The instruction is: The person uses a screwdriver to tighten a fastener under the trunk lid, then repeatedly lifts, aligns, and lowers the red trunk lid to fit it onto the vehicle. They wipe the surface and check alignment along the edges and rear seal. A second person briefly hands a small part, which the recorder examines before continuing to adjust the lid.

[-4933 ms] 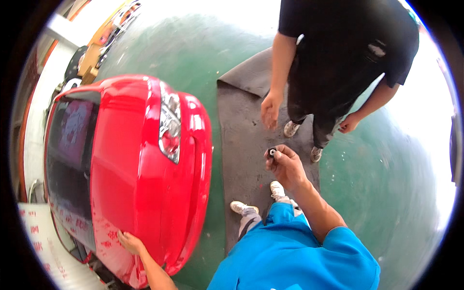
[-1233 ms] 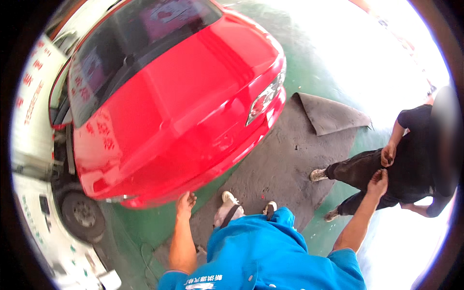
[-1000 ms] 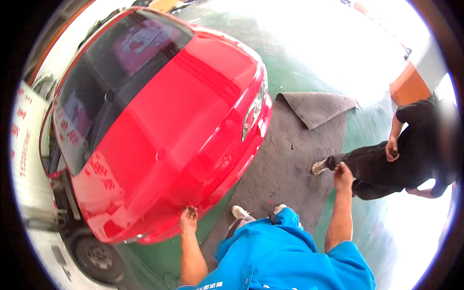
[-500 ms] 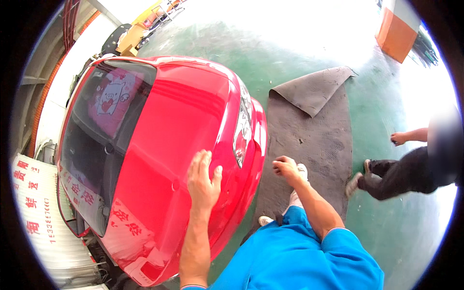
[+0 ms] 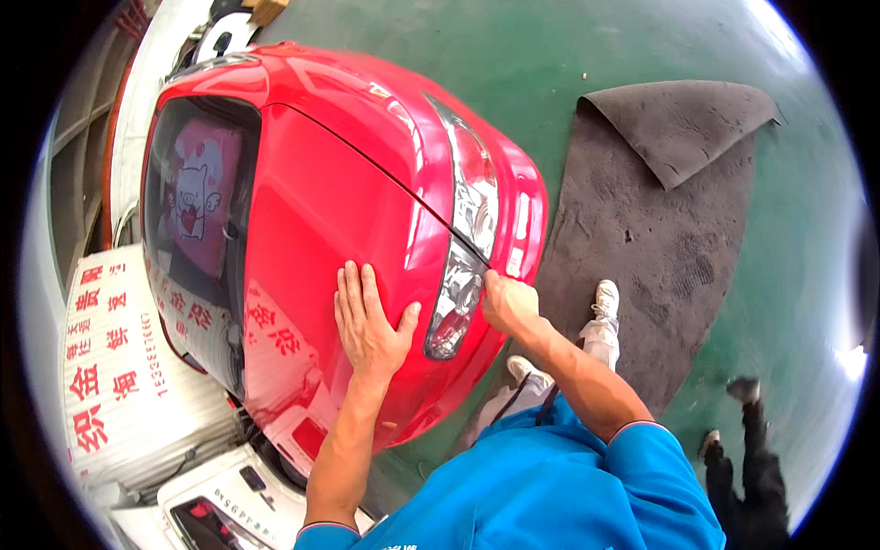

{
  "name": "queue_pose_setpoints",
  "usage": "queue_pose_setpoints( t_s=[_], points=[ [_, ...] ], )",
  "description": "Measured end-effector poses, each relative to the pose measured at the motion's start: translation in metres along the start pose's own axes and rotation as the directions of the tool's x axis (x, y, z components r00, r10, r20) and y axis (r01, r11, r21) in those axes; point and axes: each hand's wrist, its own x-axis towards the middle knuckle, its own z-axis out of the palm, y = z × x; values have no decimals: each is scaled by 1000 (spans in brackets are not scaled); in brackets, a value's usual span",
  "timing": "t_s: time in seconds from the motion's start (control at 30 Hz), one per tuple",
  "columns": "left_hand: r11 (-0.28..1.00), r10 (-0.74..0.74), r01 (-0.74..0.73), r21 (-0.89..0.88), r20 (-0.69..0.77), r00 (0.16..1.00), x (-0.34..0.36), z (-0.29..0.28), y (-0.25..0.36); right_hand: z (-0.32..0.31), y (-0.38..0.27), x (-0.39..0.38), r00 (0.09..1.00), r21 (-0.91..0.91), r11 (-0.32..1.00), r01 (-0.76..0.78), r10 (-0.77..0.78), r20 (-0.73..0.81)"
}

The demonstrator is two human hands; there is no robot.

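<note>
A red car point(image 5: 321, 211) stands before me, with a seam running past its lid panel point(image 5: 302, 183) and through a clear-and-red lamp point(image 5: 458, 298), which looks like a tail lamp. My left hand point(image 5: 371, 325) lies on the lid with its palm down and fingers stretched out, thumb apart. At the lamp's outer edge, close to where the seam ends, my right hand point(image 5: 510, 301) is closed, with its fingers curled against the bodywork. Whatever those fingers grip, if anything, is hidden behind the hand.
A dark mat point(image 5: 642, 238) with a folded-over corner lies on the green floor point(image 5: 522, 73), partly under my shoes. Another person's legs point(image 5: 756, 467) show at the lower right. Left of the car are a white ribbed panel point(image 5: 137, 385) with red lettering and a white vehicle point(image 5: 247, 495).
My left hand has come down onto the lid. My right hand has moved from the air to the lamp's edge. My view has shifted, and the other person appears lower.
</note>
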Motion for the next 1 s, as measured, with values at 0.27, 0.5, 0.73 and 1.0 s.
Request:
queue_pose_setpoints(
  t_s=[0.27,0.5,0.73,1.0],
  points=[
    [997,17,-20,73,41,999,12,8,1,-16,-14,25,978,-135,989,62,-34,204],
    [999,26,-27,27,43,999,21,10,0,-23,-7,35,968,-84,993,85,-62,244],
    [1000,-4,4,-2,26,1000,18,8,3,-9,55,27,933,-97,995,21,15,359],
    [995,-71,64,-80,-92,993,5,-17,-9,-9,151,-48,885,-360,922,142,44,463]
  ],
)
